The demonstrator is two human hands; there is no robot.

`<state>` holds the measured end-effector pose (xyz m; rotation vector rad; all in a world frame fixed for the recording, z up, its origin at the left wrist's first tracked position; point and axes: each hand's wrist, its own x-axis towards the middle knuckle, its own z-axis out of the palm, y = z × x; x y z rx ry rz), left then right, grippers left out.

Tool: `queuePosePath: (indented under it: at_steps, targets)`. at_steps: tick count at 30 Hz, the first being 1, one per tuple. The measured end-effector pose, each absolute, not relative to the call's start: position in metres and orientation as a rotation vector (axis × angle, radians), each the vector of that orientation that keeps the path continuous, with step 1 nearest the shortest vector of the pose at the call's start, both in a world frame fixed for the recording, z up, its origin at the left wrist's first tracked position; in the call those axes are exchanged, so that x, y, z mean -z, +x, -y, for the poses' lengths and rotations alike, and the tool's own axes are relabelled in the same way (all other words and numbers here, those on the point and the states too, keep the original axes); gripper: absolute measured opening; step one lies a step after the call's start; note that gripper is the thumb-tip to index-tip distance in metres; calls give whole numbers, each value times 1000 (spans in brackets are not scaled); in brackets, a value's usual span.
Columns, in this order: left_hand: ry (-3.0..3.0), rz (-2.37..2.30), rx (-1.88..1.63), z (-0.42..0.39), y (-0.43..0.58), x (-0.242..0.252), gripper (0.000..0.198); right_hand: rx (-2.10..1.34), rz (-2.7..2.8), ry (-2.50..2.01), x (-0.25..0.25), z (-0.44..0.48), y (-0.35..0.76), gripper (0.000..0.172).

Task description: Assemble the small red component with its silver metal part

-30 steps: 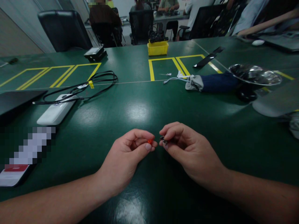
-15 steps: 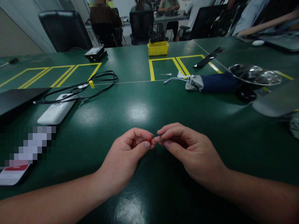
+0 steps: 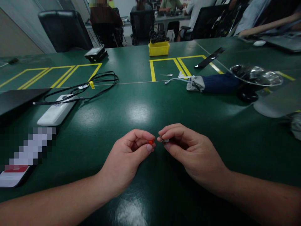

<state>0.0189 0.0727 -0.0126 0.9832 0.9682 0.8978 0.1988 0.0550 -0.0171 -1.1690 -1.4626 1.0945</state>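
My left hand (image 3: 131,153) pinches a small orange-red piece (image 3: 151,142) between thumb and fingers; its exact kind is too small to tell. Facing it, my right hand (image 3: 190,147) holds a small dark metallic piece (image 3: 164,140) at its fingertips, partly covered by the fingers. A narrow gap separates the two sets of fingertips. Both hands are over the green table (image 3: 138,103), close to its near side.
On the left lie a phone (image 3: 16,175), a white power bank (image 3: 57,110) and a looped black cable (image 3: 103,94). To the right are a navy pouch (image 3: 218,83) and a shiny metal bowl (image 3: 256,75). A yellow bin (image 3: 159,49) stands farther back; people sit beyond.
My fingertips have parted slightly, where they touched before. The orange-red piece and the dark metallic piece now show more clearly.
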Motion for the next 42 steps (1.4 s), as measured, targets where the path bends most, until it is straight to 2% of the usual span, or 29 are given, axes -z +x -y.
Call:
queuePosePath:
  at_steps: [18,27,36,42]
  targets:
    - [948,-932,-857,-73,16,10,15,-1301,1268,-1145,17,-55,197,21]
    - [906,-923,-849,-73,15,12,17,-1418,1256,-1086,17,-54,197,30]
    - [886,-908,-796,-72,14,10,23,-1418,1251,-1082,18,-54,197,25]
    - [942,-910,-794,-72,13,11,17,-1380,1264,-1102,20,-54,198,19]
